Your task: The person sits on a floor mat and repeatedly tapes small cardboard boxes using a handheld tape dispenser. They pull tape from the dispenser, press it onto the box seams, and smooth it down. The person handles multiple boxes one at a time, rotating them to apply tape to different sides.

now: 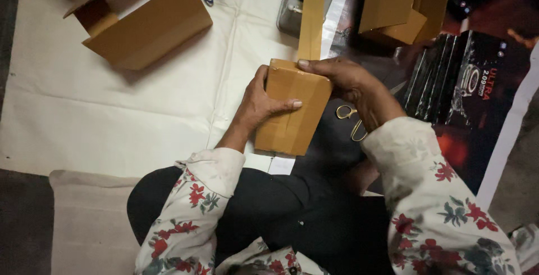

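Small brown box (292,106): gripped by left hand (261,104); right hand (342,78) pressed tape strip (310,25) onto top; strip uncut, scissors (352,120) alongside.

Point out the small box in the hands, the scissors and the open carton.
small box (292,115), head view, taped top face.
scissors (352,123), head view, gold handle loops.
open carton (151,28), head view, side wall.

An open cardboard box (143,22) lies on its side on the white sheet (73,106), well up and to the left of the left hand (261,104). More folded cardboard pieces (398,5) lie above the right hand (348,78), with a grey metal case (289,5) beside them. A pair of gold-handled scissors (351,120) rests just below the right hand. A dark glossy printed poster (477,95) spreads to the right of that hand.
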